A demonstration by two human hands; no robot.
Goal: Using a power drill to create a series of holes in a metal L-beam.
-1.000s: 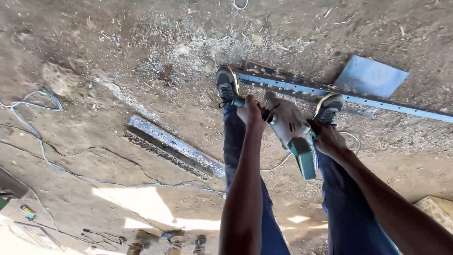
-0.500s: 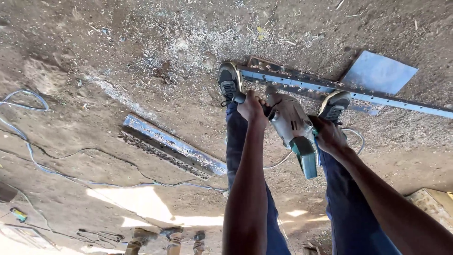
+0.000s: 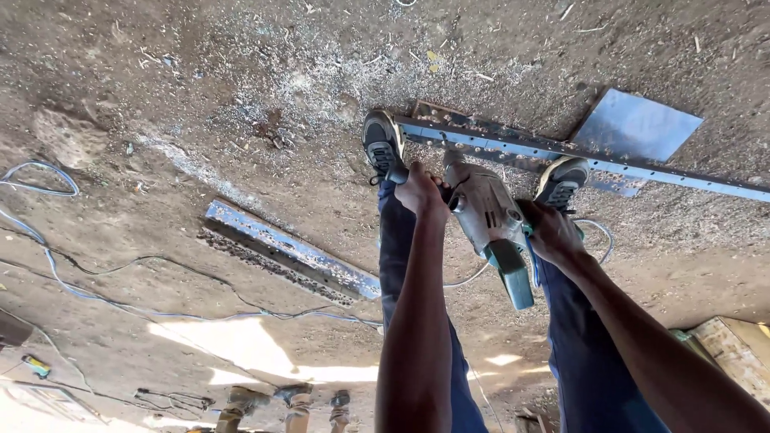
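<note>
Both hands on the angle grinder (image 3: pixel 489 220): left hand (image 3: pixel 421 191) wrapped around its side handle, right hand (image 3: pixel 552 232) gripping the rear body. Grinder sits over the long metal strip (image 3: pixel 561 152) on the dirt floor (image 3: pixel 200 96), between both shoes. Second metal bar (image 3: pixel 289 252) lies apart, left.

The grinder (image 3: pixel 491 220) sits between both hands' fingers, the long bar (image 3: pixel 577 156) just beyond them under both shoes (image 3: pixel 383 143), another bar (image 3: pixel 289 252) well left
</note>
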